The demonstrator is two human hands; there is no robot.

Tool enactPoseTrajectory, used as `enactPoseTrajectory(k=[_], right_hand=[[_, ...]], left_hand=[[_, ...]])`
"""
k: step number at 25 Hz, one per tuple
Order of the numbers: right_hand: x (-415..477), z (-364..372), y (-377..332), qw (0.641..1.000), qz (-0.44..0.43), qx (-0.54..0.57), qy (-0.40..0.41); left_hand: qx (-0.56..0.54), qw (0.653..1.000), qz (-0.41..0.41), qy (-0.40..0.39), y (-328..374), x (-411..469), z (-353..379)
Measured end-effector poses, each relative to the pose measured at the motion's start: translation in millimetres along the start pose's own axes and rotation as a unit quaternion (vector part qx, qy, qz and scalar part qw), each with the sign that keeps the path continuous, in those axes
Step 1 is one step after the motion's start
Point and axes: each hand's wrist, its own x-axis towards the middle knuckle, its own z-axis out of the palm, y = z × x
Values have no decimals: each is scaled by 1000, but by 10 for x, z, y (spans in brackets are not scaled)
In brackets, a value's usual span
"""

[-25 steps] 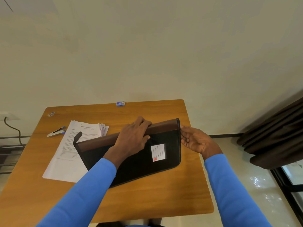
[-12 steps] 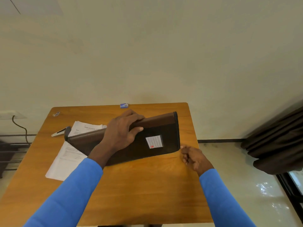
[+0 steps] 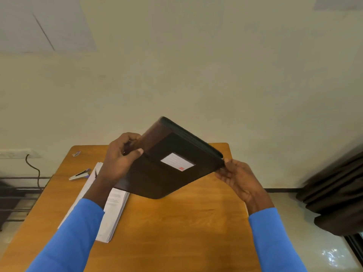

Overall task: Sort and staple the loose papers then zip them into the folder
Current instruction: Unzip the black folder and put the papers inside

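Note:
A dark brown and black zip folder with a white label is lifted off the table and tilted. My left hand grips its brown spine edge, thumb on the front face. My right hand touches the folder's right corner with its fingertips, near the zip edge. A stack of white printed papers lies on the table under my left forearm. A silver and purple stapler rests to the left of the papers.
The wooden table stands against a pale wall. A small object lies near its far left corner. A dark curtain hangs at the right. A cable and socket are on the left wall.
The folder has been raised off the table and turned, its right end now higher. My right hand rose from the table edge to the folder's right corner.

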Motion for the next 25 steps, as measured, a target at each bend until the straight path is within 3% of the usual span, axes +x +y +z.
enactPoseTrajectory(k=[3, 6, 7, 9, 11, 14, 17, 20, 23, 25], right_hand=[[-251, 315, -373, 995, -94, -16, 3], [-361, 662, -448, 982, -147, -119, 12], [-374, 757, -437, 975, -162, -150, 17], [-382, 907, -413, 962, -187, -200, 18], [-379, 1019, -407, 952, -200, -232, 10], [-305, 1054, -388, 950, -201, -237, 30], [-108, 907, -274, 958, -170, -223, 61], [223, 720, 141, 943, -128, -293, 96], [509, 506, 834, 920, -36, -366, 134], [607, 293, 1229, 919, 24, -356, 166]], left_hand=[[-82, 995, -50, 42, -29, -29, -58], [-77, 990, -78, 84, 39, -138, 73], [-32, 990, -51, 131, 111, -154, 121], [133, 964, 80, 214, 314, -122, 184], [302, 920, 193, 157, 533, -8, 273], [382, 908, 170, -3, 585, 138, 444], [397, 906, 150, -7, 437, 236, 490], [381, 914, 138, 2, 432, 311, 488], [345, 928, 139, 11, 505, 324, 456], [298, 945, 135, 26, 513, 328, 315]])
